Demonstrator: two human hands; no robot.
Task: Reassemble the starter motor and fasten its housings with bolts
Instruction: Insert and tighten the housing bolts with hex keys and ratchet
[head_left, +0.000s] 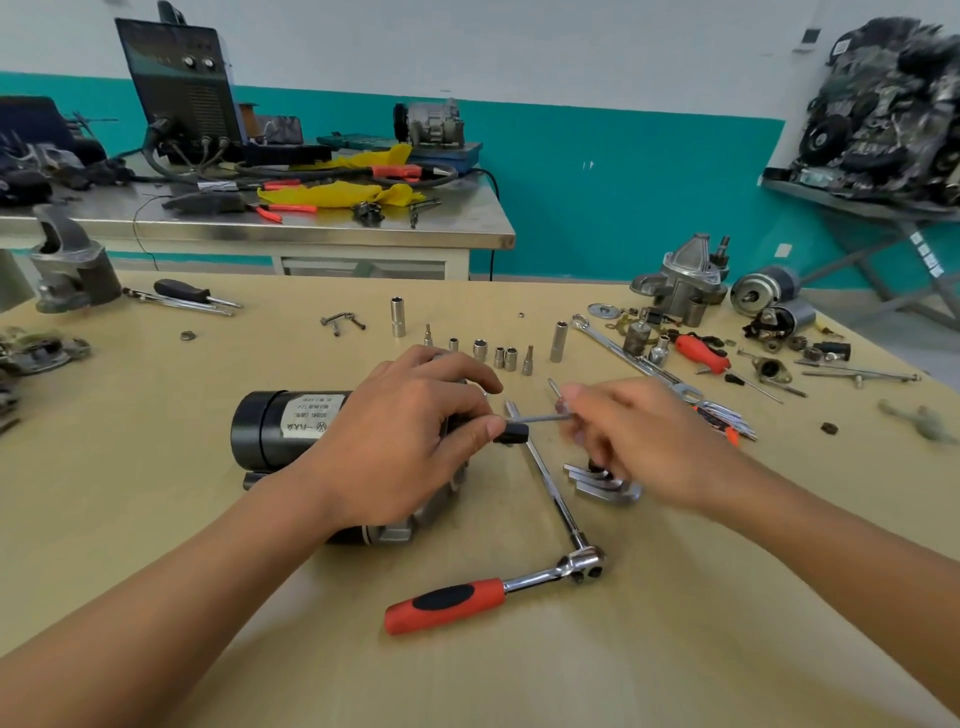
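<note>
A black starter motor (275, 428) with a white label lies on its side on the tan bench. My left hand (410, 441) rests over its silver front housing, and the thumb presses a small black part (511, 433) at the housing's end. My right hand (639, 431), blurred, pinches a thin metal rod or long bolt (537, 417) that points left toward that black part. A ratchet with a red and black handle (447, 605) and a long extension bar (550, 483) lies on the bench in front of the motor.
A row of sockets and bits (480, 349) stands behind the hands. A set of flat wrenches (602, 483) lies under my right hand. Starter parts, a red screwdriver (698, 353) and wrenches crowd the right side. Loose bolts (343, 321) lie at the back, a vise (72, 265) at far left.
</note>
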